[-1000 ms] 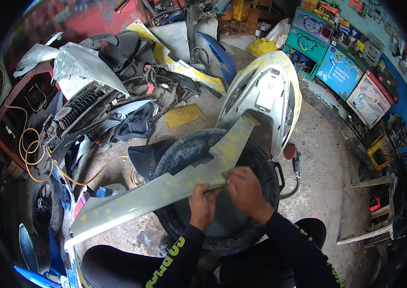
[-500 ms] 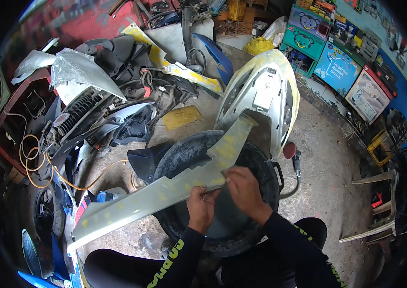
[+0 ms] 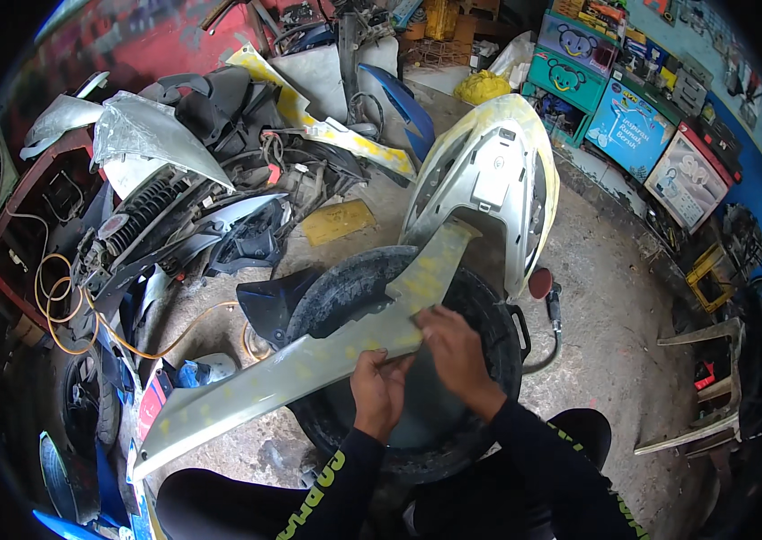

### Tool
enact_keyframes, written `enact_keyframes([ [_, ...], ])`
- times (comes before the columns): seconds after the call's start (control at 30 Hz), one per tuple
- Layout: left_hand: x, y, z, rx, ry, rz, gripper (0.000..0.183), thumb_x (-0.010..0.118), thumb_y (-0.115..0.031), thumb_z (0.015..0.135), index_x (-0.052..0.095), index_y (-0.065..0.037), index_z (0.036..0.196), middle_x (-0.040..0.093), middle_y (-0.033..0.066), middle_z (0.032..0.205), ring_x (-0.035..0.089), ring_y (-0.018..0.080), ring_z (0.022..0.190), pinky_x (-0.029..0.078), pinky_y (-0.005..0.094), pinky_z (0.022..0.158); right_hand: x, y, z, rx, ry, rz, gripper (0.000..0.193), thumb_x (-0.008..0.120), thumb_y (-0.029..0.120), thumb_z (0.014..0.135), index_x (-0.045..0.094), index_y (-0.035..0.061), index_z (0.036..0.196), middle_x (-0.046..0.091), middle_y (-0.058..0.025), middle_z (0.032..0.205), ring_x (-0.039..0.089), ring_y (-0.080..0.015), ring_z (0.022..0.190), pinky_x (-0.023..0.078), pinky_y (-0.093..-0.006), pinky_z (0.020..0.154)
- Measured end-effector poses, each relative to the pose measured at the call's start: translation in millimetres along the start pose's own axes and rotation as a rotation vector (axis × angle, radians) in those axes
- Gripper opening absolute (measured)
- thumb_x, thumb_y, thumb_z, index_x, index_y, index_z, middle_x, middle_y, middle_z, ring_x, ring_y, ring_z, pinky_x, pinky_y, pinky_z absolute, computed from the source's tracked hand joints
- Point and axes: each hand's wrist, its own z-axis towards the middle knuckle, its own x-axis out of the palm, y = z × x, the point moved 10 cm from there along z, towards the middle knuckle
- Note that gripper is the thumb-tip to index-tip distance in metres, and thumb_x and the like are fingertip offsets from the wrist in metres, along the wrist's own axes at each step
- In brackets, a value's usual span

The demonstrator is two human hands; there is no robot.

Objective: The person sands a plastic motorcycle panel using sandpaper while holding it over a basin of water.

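A long silver-grey motorcycle body panel (image 3: 282, 369) with yellowish patches slants across a round black tub (image 3: 504, 396). Its far end rises to the right, close to the seat-shaped fairing. My left hand (image 3: 378, 389) is closed on the panel's lower edge, thumb on top and fingers beneath. Against the panel's surface, just right of that grip, my right hand (image 3: 459, 355) presses with its fingers bent together. Whatever lies under those fingertips is too small and hidden to name. Cloudy grey water (image 3: 424, 409) shows inside the tub below both hands.
A silver tail fairing (image 3: 493, 171) with yellowish edges stands behind the tub. Beside it lies a tool with a round reddish pad (image 3: 542, 283) and a hose. Motorcycle parts (image 3: 156, 144) are heaped at left, near an orange hose (image 3: 152, 351). A wooden frame (image 3: 700, 423) is at right.
The panel's left end has shifted slightly right and up. My right hand has slid a little left along the surface, its fingers slightly blurred. My left hand keeps its hold.
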Motion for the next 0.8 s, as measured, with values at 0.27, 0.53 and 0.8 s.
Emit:
enact_keyframes([
  [0.27, 12, -7, -5, -0.007, 0.011, -0.004, 0.036, 0.048, -0.012, 0.090, 0.053, -0.001, 0.124, 0.059, 0.0149, 0.127, 0.057, 0.0309, 0.120, 0.045, 0.0494, 0.105, 6, 7, -6, 0.090, -0.017, -0.007, 0.031, 0.051, 0.016, 0.100, 0.068, -0.0014, 0.121, 0.067, -0.0219, 0.123, 0.055, -0.0451, 0.123, 0.042, -0.0487, 0.107],
  [0.53, 10, -3, -4, 0.007, -0.002, -0.028, 0.034, 0.048, -0.011, 0.090, 0.053, 0.002, 0.121, 0.059, 0.0152, 0.126, 0.059, 0.0306, 0.117, 0.047, 0.0489, 0.103, -3, -3, -9, 0.117, -0.041, -0.013, 0.027, 0.057, 0.011, 0.096, 0.071, -0.0021, 0.115, 0.068, -0.0200, 0.123, 0.055, -0.0422, 0.128, 0.040, -0.0460, 0.110],
  [0.8, 12, -8, -3, 0.021, -0.001, -0.069, 0.027, 0.049, -0.009, 0.092, 0.054, 0.005, 0.114, 0.061, 0.0150, 0.119, 0.061, 0.0304, 0.112, 0.048, 0.0488, 0.099, 6, 22, -16, 0.062, -0.056, -0.007, 0.024, 0.058, 0.010, 0.095, 0.071, -0.0032, 0.111, 0.069, -0.0215, 0.118, 0.058, -0.0451, 0.123, 0.043, -0.0471, 0.108],
])
